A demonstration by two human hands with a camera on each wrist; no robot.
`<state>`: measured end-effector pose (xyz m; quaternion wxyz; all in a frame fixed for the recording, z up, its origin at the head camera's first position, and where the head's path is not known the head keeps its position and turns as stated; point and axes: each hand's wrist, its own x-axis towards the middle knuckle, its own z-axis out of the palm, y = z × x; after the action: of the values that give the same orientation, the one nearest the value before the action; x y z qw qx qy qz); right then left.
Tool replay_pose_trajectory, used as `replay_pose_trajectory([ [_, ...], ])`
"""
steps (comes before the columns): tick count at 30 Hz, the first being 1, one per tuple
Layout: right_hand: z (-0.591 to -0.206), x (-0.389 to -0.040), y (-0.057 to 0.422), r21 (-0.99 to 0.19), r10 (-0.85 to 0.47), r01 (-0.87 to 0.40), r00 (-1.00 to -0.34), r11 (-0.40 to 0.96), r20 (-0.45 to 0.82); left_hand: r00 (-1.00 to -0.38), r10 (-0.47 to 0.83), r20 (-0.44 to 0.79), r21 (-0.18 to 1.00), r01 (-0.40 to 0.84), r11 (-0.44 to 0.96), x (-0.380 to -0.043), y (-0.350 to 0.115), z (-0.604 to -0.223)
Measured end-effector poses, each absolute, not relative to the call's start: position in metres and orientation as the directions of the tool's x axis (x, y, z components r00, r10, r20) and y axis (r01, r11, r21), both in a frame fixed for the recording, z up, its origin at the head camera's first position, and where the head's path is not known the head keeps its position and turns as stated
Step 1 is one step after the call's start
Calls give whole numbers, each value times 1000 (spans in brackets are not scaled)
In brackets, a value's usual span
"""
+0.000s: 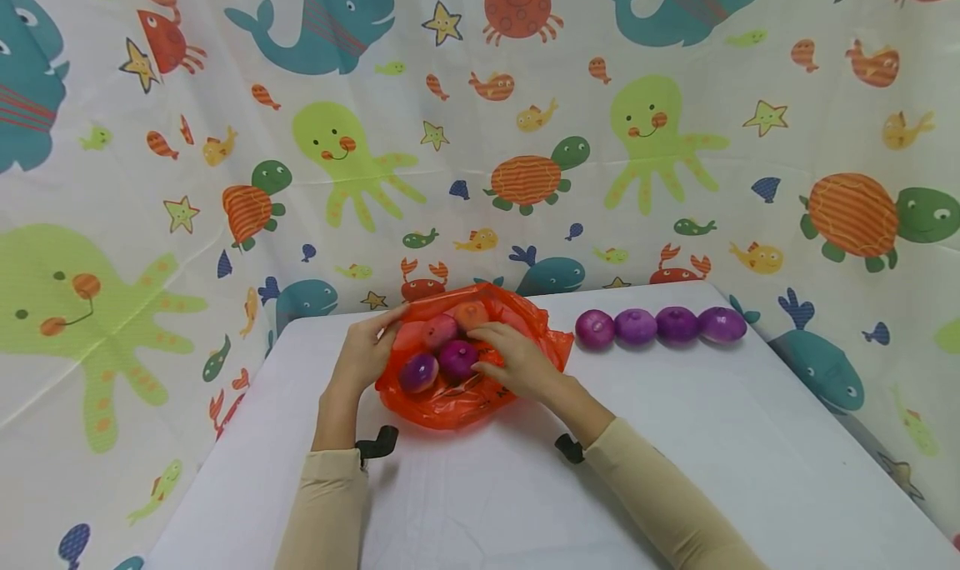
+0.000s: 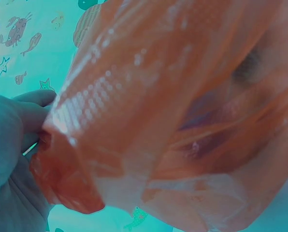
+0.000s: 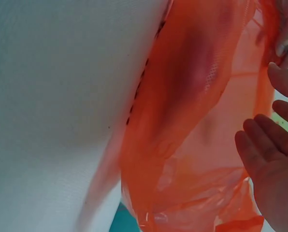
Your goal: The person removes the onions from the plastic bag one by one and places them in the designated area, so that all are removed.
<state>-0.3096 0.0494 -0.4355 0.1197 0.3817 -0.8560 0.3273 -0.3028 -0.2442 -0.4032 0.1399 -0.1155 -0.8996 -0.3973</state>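
Observation:
An orange-red plastic bag [image 1: 450,412] lies on the white table with its mouth spread. Inside it sit several purple onions [image 1: 457,360], some tinted by the film. My left hand [image 1: 363,355] holds the bag's left rim; in the left wrist view its thumb and fingers [image 2: 35,116] pinch the crumpled edge. Over the right part of the bag's mouth reaches my right hand [image 1: 525,363], fingertips close to the onions. The right wrist view shows that hand [image 3: 274,159] with fingers loosely extended and nothing between them, beside the translucent film.
A row of several purple onions [image 1: 635,327] stands at the back right of the white table [image 1: 660,470], just right of the bag. Behind and at both sides hangs a curtain [image 1: 450,87] printed with sea animals.

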Motion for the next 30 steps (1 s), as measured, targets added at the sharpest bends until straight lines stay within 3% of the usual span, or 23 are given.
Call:
replay_pose_trajectory([
  [30,-450,-332,30,-477,-616,-686,-718,550,323,-939,89,331,690,306,656,-304,-245,-404],
])
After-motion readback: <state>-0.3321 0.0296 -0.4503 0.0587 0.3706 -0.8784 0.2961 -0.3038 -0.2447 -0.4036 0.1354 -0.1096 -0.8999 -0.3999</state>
